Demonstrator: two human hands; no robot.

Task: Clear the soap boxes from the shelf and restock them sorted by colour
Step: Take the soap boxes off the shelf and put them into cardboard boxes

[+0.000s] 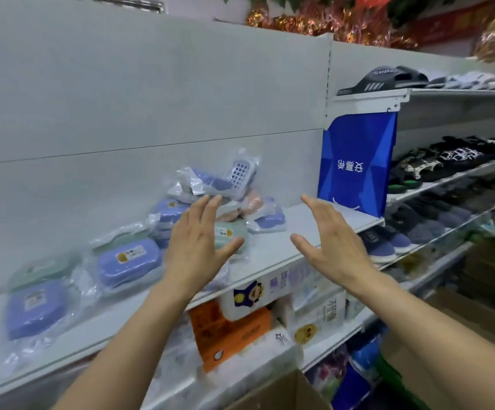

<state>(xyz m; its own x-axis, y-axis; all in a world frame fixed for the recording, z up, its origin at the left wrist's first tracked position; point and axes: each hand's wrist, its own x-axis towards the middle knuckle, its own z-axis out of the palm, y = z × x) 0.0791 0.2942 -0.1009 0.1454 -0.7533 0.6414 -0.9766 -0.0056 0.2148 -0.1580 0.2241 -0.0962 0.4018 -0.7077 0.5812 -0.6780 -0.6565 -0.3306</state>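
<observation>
Several soap boxes in clear plastic bags lie on the white shelf (293, 229). A blue one (34, 309) lies at the left with a green one (43, 269) behind it. Another blue box (128, 258) sits further right. A loose heap (210, 184) of blue, pink and green boxes is piled at the middle. My left hand (199, 241) hovers with fingers spread in front of the heap, over a green box (230, 232). To the right of the heap, above bare shelf, my right hand (329, 238) is held up with straight fingers. Both hands hold nothing.
A blue paper bag (355, 164) stands at the shelf's right end. Slippers and shoes (435, 164) fill the shelves to the right. Packaged goods (240, 329) sit on the shelf below. A cardboard box edge (281, 392) shows at the bottom.
</observation>
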